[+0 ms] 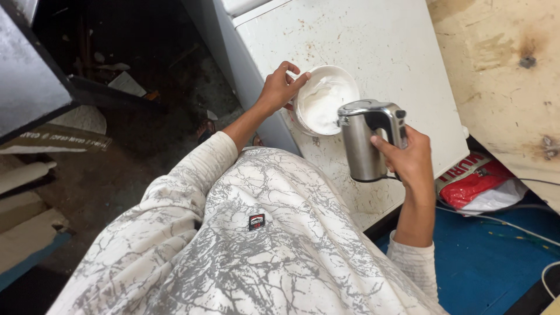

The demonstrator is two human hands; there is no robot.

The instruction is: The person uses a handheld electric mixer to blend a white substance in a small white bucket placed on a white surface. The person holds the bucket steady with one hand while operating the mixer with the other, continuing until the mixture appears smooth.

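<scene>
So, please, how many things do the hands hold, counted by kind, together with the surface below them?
White bowl of white cream, gripped at the rim by the left hand: 1
Steel hand mixer, held by the right hand: 1
White speckled worktop under both: 1
Total: 3

Worktop (402, 52) free behind bowl (324, 99); mixer (367, 140) blocks right.
</scene>
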